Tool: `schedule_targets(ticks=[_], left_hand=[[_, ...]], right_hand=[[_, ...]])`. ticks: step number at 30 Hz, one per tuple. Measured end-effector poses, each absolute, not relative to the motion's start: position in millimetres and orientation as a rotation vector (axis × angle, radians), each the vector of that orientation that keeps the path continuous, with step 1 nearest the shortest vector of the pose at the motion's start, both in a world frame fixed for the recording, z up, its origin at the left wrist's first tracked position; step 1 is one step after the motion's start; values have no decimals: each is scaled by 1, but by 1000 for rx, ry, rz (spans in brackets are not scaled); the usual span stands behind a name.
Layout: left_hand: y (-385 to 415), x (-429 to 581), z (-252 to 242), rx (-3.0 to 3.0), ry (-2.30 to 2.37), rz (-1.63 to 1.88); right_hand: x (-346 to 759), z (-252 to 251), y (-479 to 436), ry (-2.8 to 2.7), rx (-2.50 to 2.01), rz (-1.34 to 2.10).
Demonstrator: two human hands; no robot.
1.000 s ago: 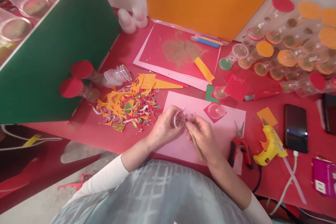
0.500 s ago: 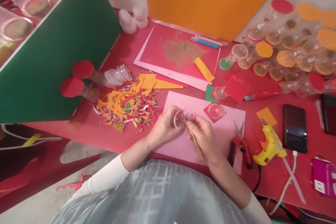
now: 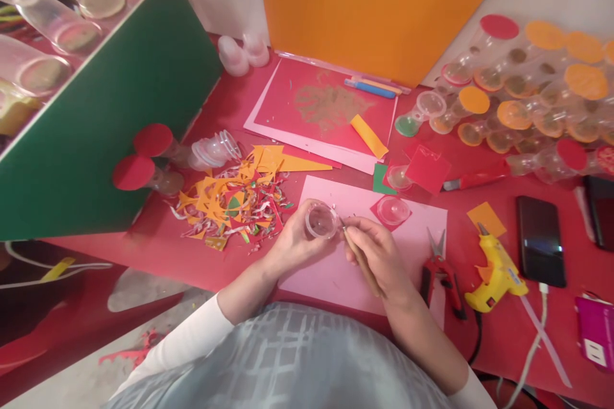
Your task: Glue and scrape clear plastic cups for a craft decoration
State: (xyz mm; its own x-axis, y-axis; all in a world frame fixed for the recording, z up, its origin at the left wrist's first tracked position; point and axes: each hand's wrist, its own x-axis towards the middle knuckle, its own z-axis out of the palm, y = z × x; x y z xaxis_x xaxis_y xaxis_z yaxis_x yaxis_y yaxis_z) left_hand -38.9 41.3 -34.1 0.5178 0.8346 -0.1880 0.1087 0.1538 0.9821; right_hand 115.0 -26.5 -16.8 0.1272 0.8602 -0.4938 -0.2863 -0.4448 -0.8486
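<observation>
My left hand (image 3: 296,238) is wrapped round a small clear plastic cup (image 3: 321,221), its round mouth tilted up toward me. Between the fingers of my right hand (image 3: 380,250) is a thin tool with a tan handle, which looks like a craft knife (image 3: 362,263). Its slim metal tip points up and left, close to the cup's rim; whether they touch I cannot tell. Both hands are over a pink sheet of paper (image 3: 314,281). Just beyond the right hand, another clear cup (image 3: 393,210) rests on a red paper square.
Colourful paper scraps (image 3: 230,201) are heaped on the left. To the right lie red-handled snips (image 3: 440,275), a yellow glue gun (image 3: 496,275) and a phone (image 3: 541,239). Several joined clear cups (image 3: 522,86) stand at the back right. A green panel (image 3: 119,115) rises at the left.
The cup has turned so its mouth faces me more. The knife tip has come away slightly from the rim, and its handle shows more. The view has shifted a little.
</observation>
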Motion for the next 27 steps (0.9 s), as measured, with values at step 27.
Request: schedule_targets(ticks=[27], left_hand=[[36,-37,-40,1481,1030,792]], right_hand=[[102,-19,-30,-614,-1469,1519]])
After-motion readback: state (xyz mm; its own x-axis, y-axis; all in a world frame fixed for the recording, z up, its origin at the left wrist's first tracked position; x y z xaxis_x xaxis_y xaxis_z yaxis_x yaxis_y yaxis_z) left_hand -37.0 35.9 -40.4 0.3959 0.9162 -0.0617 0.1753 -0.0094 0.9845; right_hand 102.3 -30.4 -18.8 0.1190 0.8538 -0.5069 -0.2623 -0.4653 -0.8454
